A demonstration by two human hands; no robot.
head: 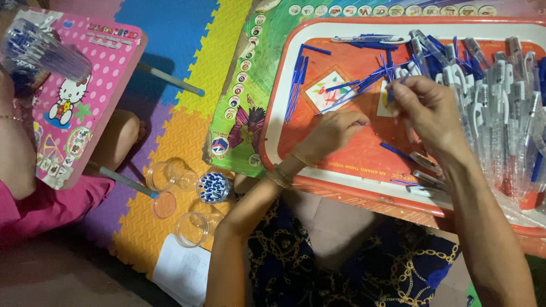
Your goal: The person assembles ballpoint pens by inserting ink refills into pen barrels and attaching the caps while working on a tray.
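My left hand (333,132) rests on the orange tray (341,159), its fingers pinched on a thin pen part I cannot make out. My right hand (429,111) hovers just right of it, fingers closed on a small blue pen piece near the tip. Loose blue pen refills (296,82) lie scattered on the tray's left and middle. A heap of clear and white pen barrels (500,91) fills the tray's right side.
A small clear cup of blue caps (213,187) and several clear lids (190,229) sit on the colourful foam mat (187,131). Another person at left holds a bundle of pens (40,51) over a pink cartoon tray (96,74). A green game board (250,102) lies under the orange tray.
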